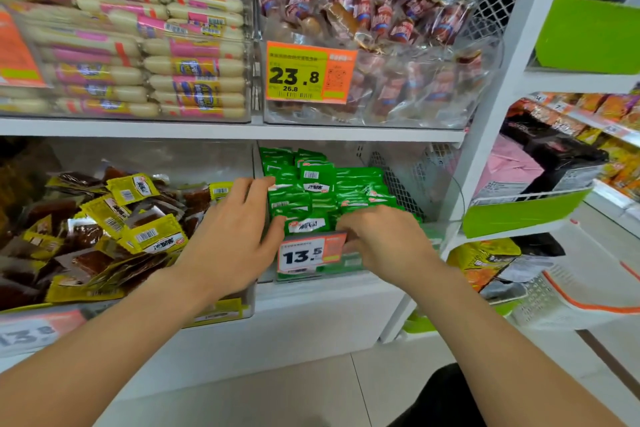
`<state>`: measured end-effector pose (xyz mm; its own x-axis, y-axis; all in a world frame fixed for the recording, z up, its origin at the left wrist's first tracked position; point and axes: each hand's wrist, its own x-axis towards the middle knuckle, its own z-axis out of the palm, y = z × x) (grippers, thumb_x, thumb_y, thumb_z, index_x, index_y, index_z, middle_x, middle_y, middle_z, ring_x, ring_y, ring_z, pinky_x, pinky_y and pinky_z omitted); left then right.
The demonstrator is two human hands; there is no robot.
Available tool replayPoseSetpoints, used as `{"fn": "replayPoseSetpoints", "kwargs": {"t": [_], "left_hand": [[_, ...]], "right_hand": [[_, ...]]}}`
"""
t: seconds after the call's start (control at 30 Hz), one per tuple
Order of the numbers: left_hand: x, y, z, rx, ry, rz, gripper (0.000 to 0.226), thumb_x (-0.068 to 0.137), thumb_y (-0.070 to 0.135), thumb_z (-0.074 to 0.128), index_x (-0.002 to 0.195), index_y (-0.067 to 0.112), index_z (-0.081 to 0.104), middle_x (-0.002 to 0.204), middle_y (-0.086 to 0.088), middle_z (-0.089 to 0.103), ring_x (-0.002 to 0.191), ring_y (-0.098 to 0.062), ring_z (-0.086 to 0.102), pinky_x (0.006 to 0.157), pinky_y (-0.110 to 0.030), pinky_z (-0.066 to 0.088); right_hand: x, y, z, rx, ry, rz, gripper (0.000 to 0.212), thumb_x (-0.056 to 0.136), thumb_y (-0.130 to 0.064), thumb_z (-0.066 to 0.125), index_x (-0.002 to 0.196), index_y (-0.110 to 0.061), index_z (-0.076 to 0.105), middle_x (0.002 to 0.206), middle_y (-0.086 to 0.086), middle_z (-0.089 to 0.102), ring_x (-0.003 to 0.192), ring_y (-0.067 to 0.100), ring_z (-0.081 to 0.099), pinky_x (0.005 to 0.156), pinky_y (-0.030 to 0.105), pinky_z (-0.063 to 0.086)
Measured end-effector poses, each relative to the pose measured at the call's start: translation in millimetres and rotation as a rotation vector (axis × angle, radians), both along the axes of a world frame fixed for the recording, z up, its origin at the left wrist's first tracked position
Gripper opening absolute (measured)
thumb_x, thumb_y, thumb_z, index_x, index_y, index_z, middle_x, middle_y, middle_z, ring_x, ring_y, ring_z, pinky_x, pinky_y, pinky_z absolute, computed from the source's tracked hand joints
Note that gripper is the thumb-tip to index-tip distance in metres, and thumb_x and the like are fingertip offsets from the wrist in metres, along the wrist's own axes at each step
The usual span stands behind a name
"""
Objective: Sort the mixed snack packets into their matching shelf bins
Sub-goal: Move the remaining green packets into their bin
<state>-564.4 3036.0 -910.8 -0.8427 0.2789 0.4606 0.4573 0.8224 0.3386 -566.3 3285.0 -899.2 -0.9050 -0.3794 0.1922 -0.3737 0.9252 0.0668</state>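
Packets (313, 184) of green foil in the lower bin (408, 163) look light and slippery, so pinch a sealed edge; your left hand (235, 229) lies spread on them, right hand (384, 239) curled, hold unclear.

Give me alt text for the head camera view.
Two hands reach into a bin of green packets, the left hand touching the stack's left side, the right hand at its front by a 13.5 price tag. Yellow packets lie to the left.
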Motion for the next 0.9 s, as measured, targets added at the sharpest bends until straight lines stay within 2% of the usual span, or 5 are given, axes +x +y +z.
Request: {"fn": "replayPoseSetpoints", "kwargs": {"t": [0.3, 0.43, 0.63, 0.73, 0.9], "left_hand": [[-6, -2, -8, -0.146, -0.072, 0.029, 0.062, 0.104, 0.041, 0.048, 0.154, 0.005, 0.037, 0.155, -0.016, 0.037, 0.132, -0.037, 0.052, 0.103, -0.05, 0.05], [-11, -3, -3, -0.12, -0.051, -0.005, 0.047, 0.104, 0.031, 0.052, 0.141, 0.001, 0.05, 0.142, -0.015, 0.047, 0.118, -0.033, 0.059, 0.094, -0.045, 0.055], [-23, -7, -1, 0.007, -0.007, -0.033, 0.026, 0.103, 0.022, 0.055, 0.119, 0.003, 0.061, 0.12, -0.007, 0.051, 0.09, -0.022, 0.061, 0.084, -0.034, 0.053], [-23, -4, -3, 0.016, 0.036, -0.026, 0.022, 0.103, 0.019, 0.051, 0.11, 0.001, 0.062, 0.109, -0.011, 0.052, 0.086, -0.023, 0.058, 0.078, -0.035, 0.05], [-31, -12, -2, 0.096, 0.003, -0.063, 0.014, 0.103, 0.017, 0.051, 0.104, 0.007, 0.061, 0.108, -0.004, 0.05, 0.073, -0.009, 0.052, 0.076, -0.025, 0.043]], "right_hand": [[-23, -13, -12, 0.107, -0.188, -0.008, 0.022, 0.085, -0.011, 0.069, 0.102, -0.025, 0.069, 0.087, 0.001, 0.068, 0.084, 0.031, 0.064, 0.063, 0.035, 0.049], [-30, -27, -5, -0.433, -0.285, -0.064, 0.052, 0.074, -0.032, 0.06, 0.125, -0.027, 0.072, 0.119, -0.002, 0.073, 0.111, 0.02, 0.066, 0.095, 0.038, 0.056], [-90, -81, -30, -0.347, -0.333, -0.244, 0.072, 0.106, -0.06, 0.028, 0.165, -0.04, -0.007, 0.172, 0.006, -0.02, 0.156, 0.042, -0.02, 0.126, 0.058, -0.008], [-119, -101, -49, -0.282, -0.553, -0.185, 0.066, 0.109, -0.046, 0.026, 0.167, -0.029, 0.0, 0.166, 0.006, -0.034, 0.148, 0.044, -0.038, 0.126, 0.059, -0.011], [-127, -106, -65, -0.344, -0.563, -0.24, 0.093, 0.083, -0.076, 0.009, 0.166, -0.036, 0.002, 0.17, 0.009, -0.028, 0.153, 0.044, -0.027, 0.126, 0.063, -0.002]]}}
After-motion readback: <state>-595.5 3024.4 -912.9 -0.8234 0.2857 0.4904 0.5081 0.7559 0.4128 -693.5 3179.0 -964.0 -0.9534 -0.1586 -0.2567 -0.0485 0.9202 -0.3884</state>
